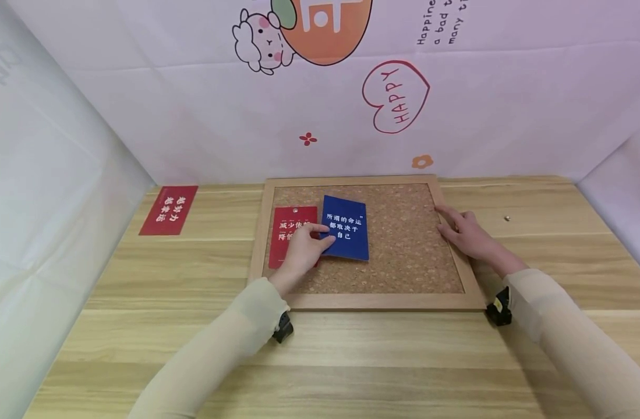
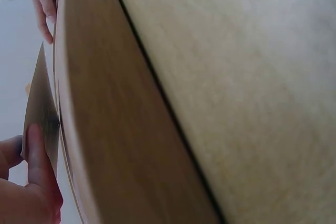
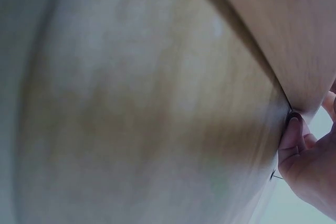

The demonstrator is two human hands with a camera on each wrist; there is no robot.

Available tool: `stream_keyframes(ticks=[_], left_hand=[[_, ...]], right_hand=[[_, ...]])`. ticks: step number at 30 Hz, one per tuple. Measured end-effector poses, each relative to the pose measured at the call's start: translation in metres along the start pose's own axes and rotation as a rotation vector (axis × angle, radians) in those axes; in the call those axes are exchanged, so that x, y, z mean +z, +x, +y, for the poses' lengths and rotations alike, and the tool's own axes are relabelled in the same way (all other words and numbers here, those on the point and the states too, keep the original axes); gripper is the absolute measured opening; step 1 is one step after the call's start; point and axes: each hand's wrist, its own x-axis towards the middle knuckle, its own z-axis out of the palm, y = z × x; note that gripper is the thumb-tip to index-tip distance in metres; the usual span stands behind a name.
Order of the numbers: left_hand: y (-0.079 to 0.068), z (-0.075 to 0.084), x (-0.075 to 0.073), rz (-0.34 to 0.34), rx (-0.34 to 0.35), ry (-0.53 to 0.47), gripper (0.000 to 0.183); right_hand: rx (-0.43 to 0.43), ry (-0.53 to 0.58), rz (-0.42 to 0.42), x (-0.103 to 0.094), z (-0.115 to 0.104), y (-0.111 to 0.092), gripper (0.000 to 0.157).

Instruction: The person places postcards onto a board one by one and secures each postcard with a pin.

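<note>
A blue card (image 1: 351, 224) with white lettering is pinched along its left edge between the thumb and fingers of my left hand (image 1: 303, 247). Seen from the left wrist, the card (image 2: 42, 103) stands tilted above the framed cork board (image 1: 403, 256). Beside it on the board lies a red card (image 1: 293, 256), partly covered by my left hand, with a pushpin (image 1: 295, 210) at its top. My right hand (image 1: 469, 235) rests its fingers at the board's right frame edge; from the right wrist, the thumb (image 3: 293, 135) lies against the frame's side.
Another red card (image 1: 169, 210) lies on the wooden table (image 1: 351, 366) left of the board. A small gold pushpin (image 1: 506, 219) sits on the table right of the right hand. Behind the board rises a white printed backdrop (image 1: 194, 116).
</note>
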Motion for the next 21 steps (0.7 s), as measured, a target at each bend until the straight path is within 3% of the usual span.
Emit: stream_keyframes(ticks=[7,14,21], left_hand=[[-0.0027,0.0007,0.0029,-0.037,0.003,0.041,0.029],[-0.0022,0.0002,0.0060,-0.062,0.058,0.129,0.026],[-0.0030,0.0027,0.0082,-0.069,0.042,0.171,0.023]], right_hand=[[0.004,-0.006,0.000,0.0002,-0.0010,0.0002,0.056],[0.006,0.003,-0.008,-0.0001,-0.0009,-0.0003,0.056],[0.010,0.011,-0.008,0.0002,-0.0008,0.0002,0.056]])
